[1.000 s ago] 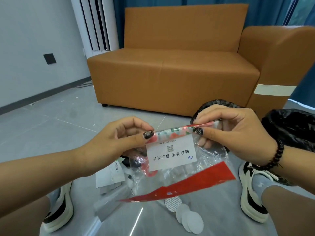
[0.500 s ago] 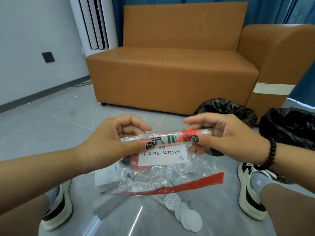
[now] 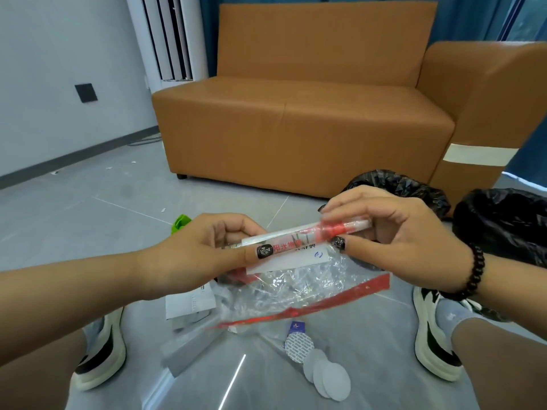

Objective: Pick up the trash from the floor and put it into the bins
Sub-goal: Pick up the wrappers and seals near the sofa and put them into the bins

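left hand (image 3: 189,258): thumb and curled fingers pinch the left end of the rolled top edge of the bag (image 3: 299,279); painted thumbnail lies on top of the roll
right hand (image 3: 396,238): thumb below, fingers curled over, pinching the right end of the same roll at its red band; bead bracelet (image 3: 475,272) on the wrist
bag: clear crinkled plastic, held in the air between both hands; top edge rolled into a tight tube, tilted, right end higher; a white label (image 3: 293,258) with print hangs just under the roll; a red strip (image 3: 325,303) runs along the loose lower edge, below the grip
bins: two, lined with black bags; one (image 3: 402,187) just behind the right hand, the other (image 3: 503,223) to the right of that hand, near it
discs (image 3: 328,377): round white pads overlapping on the floor, below the bag and toward the right hand's side; one patterned disc (image 3: 299,347) touching them
paper (image 3: 189,303): white sheet on the floor beneath the left hand, partly hidden by the bag
grey strip (image 3: 189,353): flat on the floor below the paper
green scrap (image 3: 181,224): on the floor just beyond the left hand
shoes: left (image 3: 100,353) and right (image 3: 435,338) planted wide, outside both hands
sofa (image 3: 296,119): tan, well beyond the grip
floor (image 3: 74,214): grey tile, small bits scattered far left
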